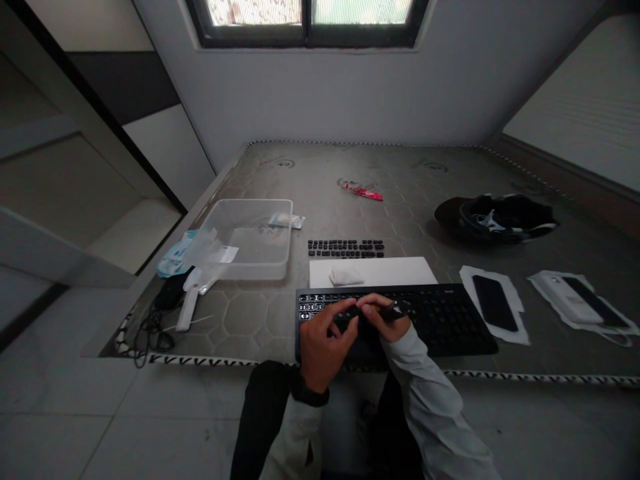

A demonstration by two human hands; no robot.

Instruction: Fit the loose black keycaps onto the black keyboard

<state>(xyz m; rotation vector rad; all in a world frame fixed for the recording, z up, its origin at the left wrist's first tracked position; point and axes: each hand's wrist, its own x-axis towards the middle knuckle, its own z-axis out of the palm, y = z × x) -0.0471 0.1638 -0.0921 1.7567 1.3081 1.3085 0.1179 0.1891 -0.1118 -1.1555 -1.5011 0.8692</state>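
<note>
We can't make out the dark thing point(399, 309) in our right hand point(387, 321); that hand and our left hand point(325, 339) hide part of the keyboard point(443, 323); the top edge crops the window point(306, 27)

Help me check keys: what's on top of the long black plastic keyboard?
The keyboard has small pale-edged squares at its upper left. The bare left hand and right hand hide much of its left half.

Left hand point(325, 337) and right hand point(387, 320) close together, fingers point(341, 307) bent
</note>
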